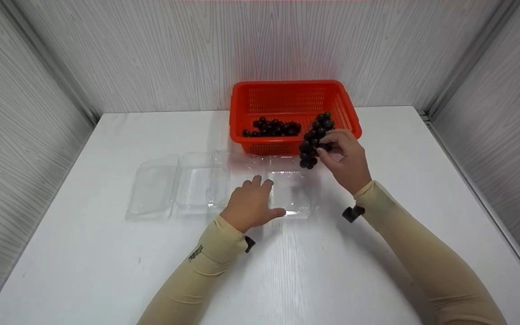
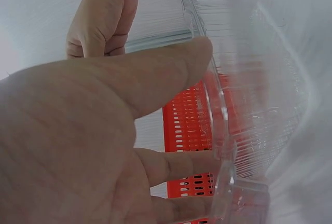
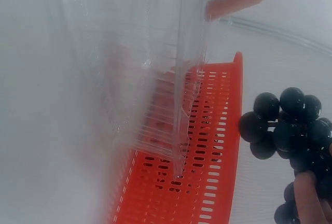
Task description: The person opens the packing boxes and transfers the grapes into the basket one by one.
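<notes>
My right hand (image 1: pixel 348 160) pinches a bunch of dark grapes (image 1: pixel 313 142) above the front right rim of the red basket (image 1: pixel 264 141). In the right wrist view the grapes (image 3: pixel 293 125) hang beside that basket, partly hidden by fingers. My left hand (image 1: pixel 250 203) rests over the clear plastic clamshell box (image 1: pixel 291 192), fingers straight and thumb spread. The left wrist view shows the left thumb (image 2: pixel 171 68) at the box's rim (image 2: pixel 220 115), with two fingers touching it lower down. More dark grapes (image 1: pixel 276 128) lie inside the basket.
Another open clear clamshell box (image 1: pixel 154 189) lies to the left on the white table (image 1: pixel 106 262). The basket stands at the back, near a pale wood-grain wall (image 1: pixel 165 54). Side panels (image 1: pixel 490 67) border the table.
</notes>
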A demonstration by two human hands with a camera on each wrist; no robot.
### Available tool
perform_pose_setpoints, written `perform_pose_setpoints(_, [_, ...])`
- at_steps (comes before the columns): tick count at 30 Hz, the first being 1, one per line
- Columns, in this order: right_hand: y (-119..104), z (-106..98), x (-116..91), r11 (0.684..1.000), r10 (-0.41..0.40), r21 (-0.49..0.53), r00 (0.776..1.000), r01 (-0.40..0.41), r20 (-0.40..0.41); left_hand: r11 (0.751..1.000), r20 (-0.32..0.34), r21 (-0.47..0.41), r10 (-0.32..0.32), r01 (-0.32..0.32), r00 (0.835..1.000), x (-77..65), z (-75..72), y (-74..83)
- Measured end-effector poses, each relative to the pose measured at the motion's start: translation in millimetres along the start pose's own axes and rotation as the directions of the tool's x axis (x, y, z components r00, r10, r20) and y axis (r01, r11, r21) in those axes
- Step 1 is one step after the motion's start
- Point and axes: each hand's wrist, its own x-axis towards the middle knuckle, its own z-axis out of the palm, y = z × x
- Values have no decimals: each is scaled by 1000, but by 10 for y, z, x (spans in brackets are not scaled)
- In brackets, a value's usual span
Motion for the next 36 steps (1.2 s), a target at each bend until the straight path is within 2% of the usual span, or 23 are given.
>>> perform_pose_setpoints(5, [33,8,79,1000,11,-21,998,-12,-69,1000,10,-21,-10,10,1000,1,-7,9])
perform_pose_setpoints(12, [77,-16,153,999,43,-12,999,-43,-12,1000,9,-21,-14,14,1000,-7,-3,4])
perform_pose_setpoints(16, [96,-23,195,998,59,14,998,-59,-12,1000,2,-23,-9,9,1000,-16,-9,4])
perform_pose_setpoints(21, [130,-32,251,989,140,47,990,-139,-13,999,16,-33,-17,17,1000,-13,-2,6])
perform_pose_setpoints(29, [206,-68,343,950,301,79,953,-301,21,998,21,-53,-29,31,999,9,-14,9])
perform_pose_setpoints(36, [285,-44,438,874,423,230,903,-428,76,999,-16,-42,-7,6,1000,3,-3,3])
